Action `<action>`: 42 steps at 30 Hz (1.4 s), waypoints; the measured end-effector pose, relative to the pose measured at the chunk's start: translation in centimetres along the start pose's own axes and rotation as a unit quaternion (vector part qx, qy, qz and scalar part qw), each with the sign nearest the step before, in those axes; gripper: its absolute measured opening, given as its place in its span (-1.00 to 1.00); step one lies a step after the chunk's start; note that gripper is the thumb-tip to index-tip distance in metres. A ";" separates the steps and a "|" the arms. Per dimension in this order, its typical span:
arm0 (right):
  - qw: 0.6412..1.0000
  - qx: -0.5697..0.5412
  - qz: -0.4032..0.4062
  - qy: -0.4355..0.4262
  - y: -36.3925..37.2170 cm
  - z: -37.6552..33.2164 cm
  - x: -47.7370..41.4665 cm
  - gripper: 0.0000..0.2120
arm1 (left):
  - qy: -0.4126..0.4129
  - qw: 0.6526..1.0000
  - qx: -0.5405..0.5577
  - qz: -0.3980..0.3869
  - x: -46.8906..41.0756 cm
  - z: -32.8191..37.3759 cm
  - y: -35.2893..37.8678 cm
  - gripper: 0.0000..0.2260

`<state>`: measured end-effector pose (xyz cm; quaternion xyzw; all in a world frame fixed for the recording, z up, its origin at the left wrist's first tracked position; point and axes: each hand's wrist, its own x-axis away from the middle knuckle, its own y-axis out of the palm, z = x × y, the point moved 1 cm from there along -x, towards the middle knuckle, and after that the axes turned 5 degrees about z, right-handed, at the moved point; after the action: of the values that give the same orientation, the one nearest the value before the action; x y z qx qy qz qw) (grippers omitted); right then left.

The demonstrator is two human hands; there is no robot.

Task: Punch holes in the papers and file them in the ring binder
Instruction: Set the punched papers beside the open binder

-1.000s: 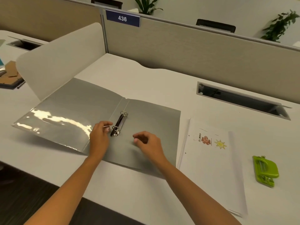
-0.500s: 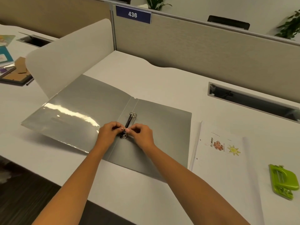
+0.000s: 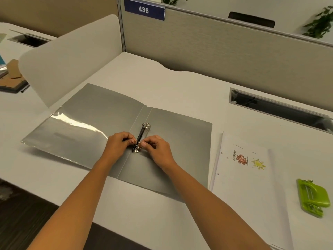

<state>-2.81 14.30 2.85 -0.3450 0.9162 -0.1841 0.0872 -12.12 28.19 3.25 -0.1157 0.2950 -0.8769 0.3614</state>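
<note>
Lying open and flat on the tabletop, the grey ring binder is found at the left. Its near ring is pinched from both sides: the fingers of the left hand are curled on one half, those of the right hand on the other. The papers, holes visible along their left edge, are stacked just beside the right cover, with the green hole punch farther right. If the halves are pulled unevenly, the ring could be bent, or a fingertip nipped should it snap closed.
</note>
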 end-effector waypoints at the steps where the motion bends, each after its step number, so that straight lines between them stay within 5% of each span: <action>1: 1.000 -0.001 0.002 0.000 -0.1 0.0 0.0 -0.88 | -0.001 1.000 0.004 0.000 0.1 0.0 0.0 -0.92; 20: 0.998 -0.040 0.019 0.034 -1.0 0.2 1.3 -0.87 | -0.007 0.997 0.075 0.011 1.1 0.2 -0.6 -0.83; 26: 0.984 -0.048 0.150 0.082 -4.5 0.3 4.4 -0.84 | 0.008 0.991 0.119 0.058 3.5 1.9 0.2 -0.68; 30: 0.968 0.015 0.240 0.075 -8.3 0.7 7.1 -0.76 | 0.123 0.986 0.026 0.110 5.3 3.5 1.9 -0.60; 37: 0.900 0.130 0.410 0.069 -15.8 3.0 12.3 -0.72 | 0.244 0.968 -0.048 -0.042 9.0 7.8 7.9 -0.64; 42: 0.793 0.295 0.488 0.216 -20.5 6.8 15.6 -0.63 | 0.254 0.948 -0.096 -0.166 12.1 10.5 12.0 -0.57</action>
<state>-0.22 -12.20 4.23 0.2387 0.8590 -0.4484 0.0631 -9.61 8.34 4.26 0.0298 0.4367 -0.8922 0.1112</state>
